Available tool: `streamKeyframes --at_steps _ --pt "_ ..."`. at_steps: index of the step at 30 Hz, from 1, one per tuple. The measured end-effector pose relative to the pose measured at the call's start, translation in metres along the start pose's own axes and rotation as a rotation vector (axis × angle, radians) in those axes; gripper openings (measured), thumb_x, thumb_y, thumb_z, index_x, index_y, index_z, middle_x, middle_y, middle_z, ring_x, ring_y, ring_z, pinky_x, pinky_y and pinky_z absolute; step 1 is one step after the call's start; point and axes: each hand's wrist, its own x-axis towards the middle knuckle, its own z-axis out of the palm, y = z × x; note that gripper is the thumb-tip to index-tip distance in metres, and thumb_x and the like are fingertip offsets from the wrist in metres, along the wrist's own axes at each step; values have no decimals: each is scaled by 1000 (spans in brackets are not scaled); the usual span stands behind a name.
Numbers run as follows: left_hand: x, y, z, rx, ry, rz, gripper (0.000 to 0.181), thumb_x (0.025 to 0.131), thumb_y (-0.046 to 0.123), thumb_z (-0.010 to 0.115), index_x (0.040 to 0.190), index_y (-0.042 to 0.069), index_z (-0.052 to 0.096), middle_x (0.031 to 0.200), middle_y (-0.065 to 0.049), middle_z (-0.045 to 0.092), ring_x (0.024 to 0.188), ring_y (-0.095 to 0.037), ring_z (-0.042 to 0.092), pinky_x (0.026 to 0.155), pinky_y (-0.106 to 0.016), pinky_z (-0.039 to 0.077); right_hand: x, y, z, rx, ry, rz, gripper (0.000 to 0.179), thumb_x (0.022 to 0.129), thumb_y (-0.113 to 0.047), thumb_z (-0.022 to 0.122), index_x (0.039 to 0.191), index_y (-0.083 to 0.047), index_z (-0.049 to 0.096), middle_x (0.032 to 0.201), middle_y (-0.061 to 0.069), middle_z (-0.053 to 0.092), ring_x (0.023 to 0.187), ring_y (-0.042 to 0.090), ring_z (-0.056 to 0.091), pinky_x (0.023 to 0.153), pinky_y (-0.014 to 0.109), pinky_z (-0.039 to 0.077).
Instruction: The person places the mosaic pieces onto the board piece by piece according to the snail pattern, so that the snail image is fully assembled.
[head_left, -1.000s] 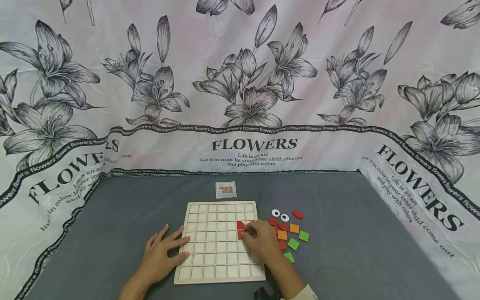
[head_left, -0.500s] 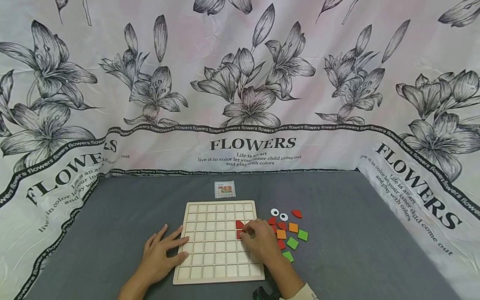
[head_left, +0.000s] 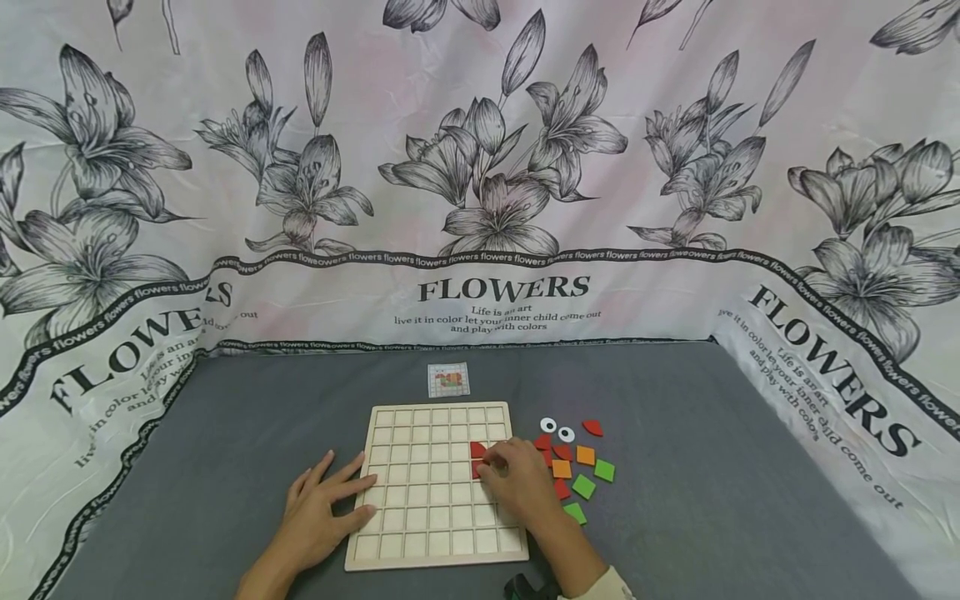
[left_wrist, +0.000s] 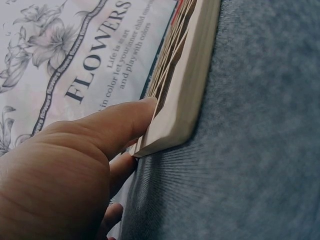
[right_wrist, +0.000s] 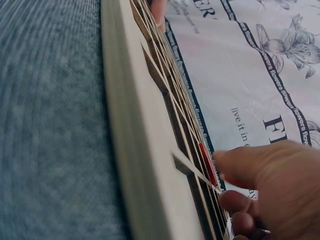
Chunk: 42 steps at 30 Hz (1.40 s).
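Board (head_left: pixel 418 497), a pale wooden grid, holds two red pieces (head_left: pixel 477 450) near its right edge, the lower partly hidden by the right hand (head_left: pixel 522 483), fingers bent, grip unclear; left hand (head_left: pixel 317 518), fingers spread, touches the board's left edge.

Cream gridded board (head_left: pixel 416 497), plain grey bench (head_left: pixel 712 467)
Red pieces (head_left: pixel 592 427), orange squares (head_left: pixel 585 455) and green squares (head_left: pixel 583 487) are solid-coloured — the white discs (head_left: pixel 566 435) carry black centres, and the white, pink-tinged cloth (head_left: pixel 420 225) shows black line-drawn flowers and white-lettered black bands.
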Motion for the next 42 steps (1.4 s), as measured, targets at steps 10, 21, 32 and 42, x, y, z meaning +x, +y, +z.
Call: streamKeyframes --at_steps 10,21,32,42 --pt "-1 0 -1 -11 -3 -1 44 84 38 75 124 21 69 148 -1 42 142 -39 12 110 -60 0 5 -10 -16 89 133 -115 10 78 -8 78 87 -8 74 78 -1 59 72 15 52 59 30 45" --pt "-1 -1 -1 -3 -11 0 44 84 39 75 124 22 69 147 0 43 142 -38 13 110 -58 0 7 0 -62 96 220 -178 22 72 -3 84 91 -9 74 85 1 60 78 20 54 59 32 46" --pt "-1 -1 0 -3 -3 4 44 83 39 75 124 22 69 147 -1 42 142 -38 13 110 -59 0 5 34 -96 75 249 -181 28 73 -5 84 99 -11 75 90 -6 61 80 11 48 63 35 44" --pt "0 1 0 7 6 -4 43 83 36 76 123 21 70 147 -2 43 142 -38 13 110 -59 -1 -6 67 -108 56 229 -110 29 77 -7 82 104 -10 74 94 6 62 84 26 53 64 43 46"
